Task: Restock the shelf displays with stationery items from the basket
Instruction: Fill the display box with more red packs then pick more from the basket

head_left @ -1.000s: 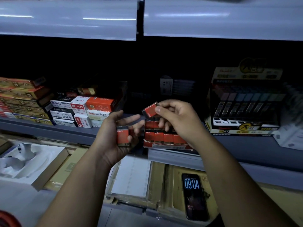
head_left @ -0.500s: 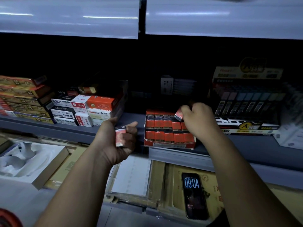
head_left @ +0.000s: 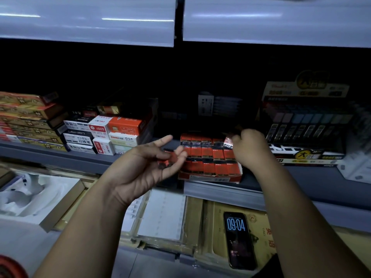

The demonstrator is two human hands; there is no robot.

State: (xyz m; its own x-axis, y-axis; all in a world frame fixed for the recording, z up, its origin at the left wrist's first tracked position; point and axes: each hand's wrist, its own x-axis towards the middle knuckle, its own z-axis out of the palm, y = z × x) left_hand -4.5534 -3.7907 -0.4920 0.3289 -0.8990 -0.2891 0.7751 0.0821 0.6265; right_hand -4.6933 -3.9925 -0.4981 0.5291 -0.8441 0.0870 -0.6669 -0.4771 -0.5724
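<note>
A red display tray [head_left: 208, 178] of several small red-and-black boxes sits on the grey shelf [head_left: 84, 160]. My left hand [head_left: 140, 169] is palm up in front of the shelf, with one small red box [head_left: 168, 159] held between thumb and fingertips. My right hand [head_left: 249, 149] is curled over the tray's back right corner and pinches another small red box [head_left: 228, 142] at the top row. The basket is mostly out of view; only a red rim [head_left: 10, 267] shows at the bottom left.
Stacked pen and refill boxes [head_left: 100, 137] stand left of the tray, and gold-brown boxes [head_left: 28, 121] further left. A tall pen display carton [head_left: 305, 125] stands to the right. Below, a phone [head_left: 239, 239] reading 09:04 lies on yellow boxes, beside a white open box [head_left: 36, 197].
My right hand carried its red box from mid-air to the tray's back right corner. My left hand rose a little and opened out, its box now at the fingertips.
</note>
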